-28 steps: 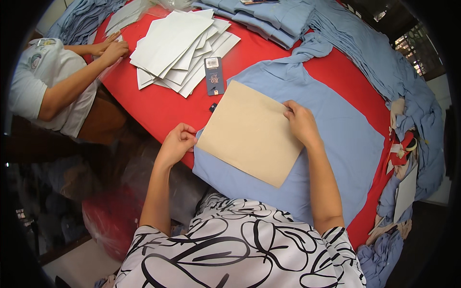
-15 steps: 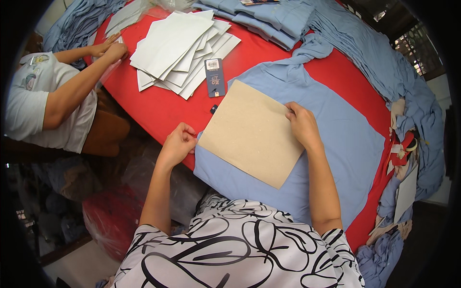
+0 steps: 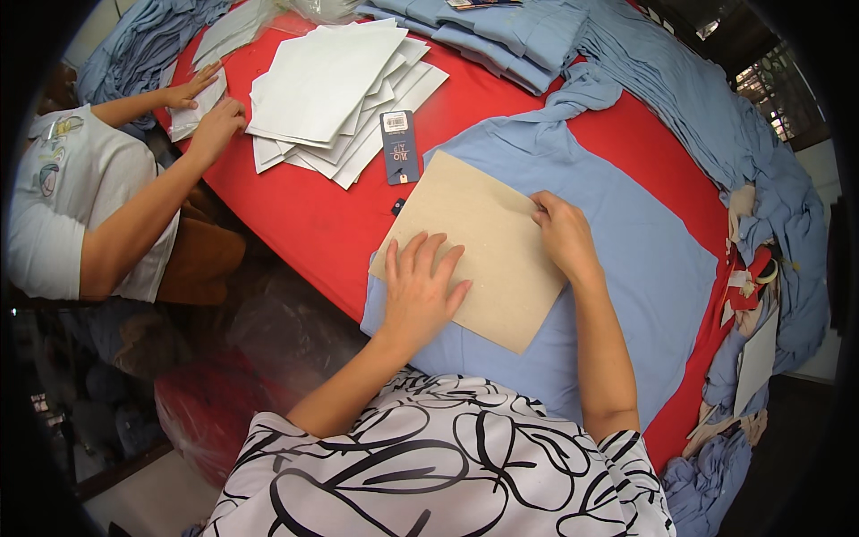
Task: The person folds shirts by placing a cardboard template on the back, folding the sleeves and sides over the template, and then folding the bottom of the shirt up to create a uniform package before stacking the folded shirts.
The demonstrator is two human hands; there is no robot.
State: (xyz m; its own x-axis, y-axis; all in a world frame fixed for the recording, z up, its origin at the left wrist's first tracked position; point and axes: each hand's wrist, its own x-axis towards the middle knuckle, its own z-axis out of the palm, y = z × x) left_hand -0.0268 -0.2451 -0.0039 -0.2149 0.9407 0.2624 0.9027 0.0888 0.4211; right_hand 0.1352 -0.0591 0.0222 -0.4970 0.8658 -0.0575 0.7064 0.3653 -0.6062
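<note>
The room is dim beyond the work, with daylight at a window (image 3: 771, 89) on the upper right; a red-covered counter (image 3: 309, 206) fills the middle, a co-worker (image 3: 116, 192) in a pale shirt standing at its left side; blue cloth (image 3: 747, 170) is heaped along its far right edge, beside folded blue garments (image 3: 519, 46); a light blue garment (image 3: 626, 259) lies spread on the counter, bunched at its far end, and looks soft, light and quick to wrinkle; white sheets (image 3: 322, 85) lie in a loose stack beyond it; the tan board (image 3: 488, 237) rests flat on the garment; it seems light, thin and stiff, apt to slide on the cloth or crease at a corner, so opposite edges look the best hold; the left hand (image 3: 422, 291) lies on its near-left part, fingers spread; the right hand (image 3: 565, 234) has its fingers drawn together at the right corner, but whether they clamp it I cannot tell; a dark tag (image 3: 400, 150) lies near.
</note>
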